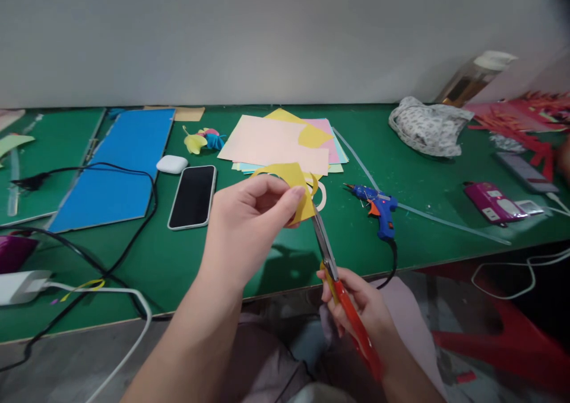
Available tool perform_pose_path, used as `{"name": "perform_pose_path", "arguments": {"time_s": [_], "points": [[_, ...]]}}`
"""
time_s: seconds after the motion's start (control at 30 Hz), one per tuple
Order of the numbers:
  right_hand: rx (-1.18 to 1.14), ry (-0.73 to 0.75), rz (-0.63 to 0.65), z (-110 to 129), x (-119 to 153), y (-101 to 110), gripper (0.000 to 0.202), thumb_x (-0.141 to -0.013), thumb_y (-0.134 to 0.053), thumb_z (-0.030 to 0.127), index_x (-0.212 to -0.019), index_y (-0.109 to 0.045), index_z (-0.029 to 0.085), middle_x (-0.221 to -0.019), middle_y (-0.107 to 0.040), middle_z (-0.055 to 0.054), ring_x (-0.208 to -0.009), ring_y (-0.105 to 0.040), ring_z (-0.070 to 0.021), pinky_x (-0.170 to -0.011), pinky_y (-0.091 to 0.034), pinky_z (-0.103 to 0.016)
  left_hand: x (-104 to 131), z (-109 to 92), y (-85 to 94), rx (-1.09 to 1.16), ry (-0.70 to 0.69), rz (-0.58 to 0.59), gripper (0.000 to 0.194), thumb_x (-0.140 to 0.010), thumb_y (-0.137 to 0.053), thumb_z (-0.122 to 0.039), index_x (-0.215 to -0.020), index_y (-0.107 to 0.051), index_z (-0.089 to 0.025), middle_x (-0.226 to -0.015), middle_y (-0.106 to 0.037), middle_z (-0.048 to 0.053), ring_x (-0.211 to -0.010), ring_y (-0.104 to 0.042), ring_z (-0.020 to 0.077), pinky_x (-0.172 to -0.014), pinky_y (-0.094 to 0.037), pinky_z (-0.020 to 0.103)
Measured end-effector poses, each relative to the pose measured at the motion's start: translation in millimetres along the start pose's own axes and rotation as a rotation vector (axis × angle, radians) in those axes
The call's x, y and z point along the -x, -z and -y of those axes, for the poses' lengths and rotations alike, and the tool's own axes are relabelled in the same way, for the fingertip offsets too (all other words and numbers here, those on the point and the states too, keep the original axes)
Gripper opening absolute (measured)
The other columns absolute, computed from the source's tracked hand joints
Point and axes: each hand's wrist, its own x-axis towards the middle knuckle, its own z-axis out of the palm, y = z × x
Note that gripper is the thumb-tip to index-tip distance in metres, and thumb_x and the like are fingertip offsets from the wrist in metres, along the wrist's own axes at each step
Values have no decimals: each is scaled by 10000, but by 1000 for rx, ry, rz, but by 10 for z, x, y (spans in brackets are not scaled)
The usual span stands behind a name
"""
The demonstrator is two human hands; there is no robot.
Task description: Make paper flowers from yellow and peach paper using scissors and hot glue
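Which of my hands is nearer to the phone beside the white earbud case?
Left. Your left hand, pinching yellow paper, is just right of the phone; your right hand, gripping scissors, is farther right and closer to your body.

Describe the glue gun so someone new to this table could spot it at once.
On the green table, look right of the paper stack. The glue gun lies there, its nozzle pointing left, trailing a black cord. Its blue body and orange trigger set it apart from the magenta socket block farther right.

Head-worn view, forward and down — green table close
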Motion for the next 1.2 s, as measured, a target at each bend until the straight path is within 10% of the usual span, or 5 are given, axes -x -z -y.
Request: {"name": "perform_pose_path", "arguments": {"time_s": [1.2], "points": [[-46,46,4,51,43,-48,394,-604,-699,294,-974,-609,194,-718,-528,20,-463,-393,-42,-399,-325,-164,8,-3,1,-37,2,70,170,-723,-638,-238,-576,-598,-161,-496,-578,-30,-454,-547,73,-449,-463,159]]}}
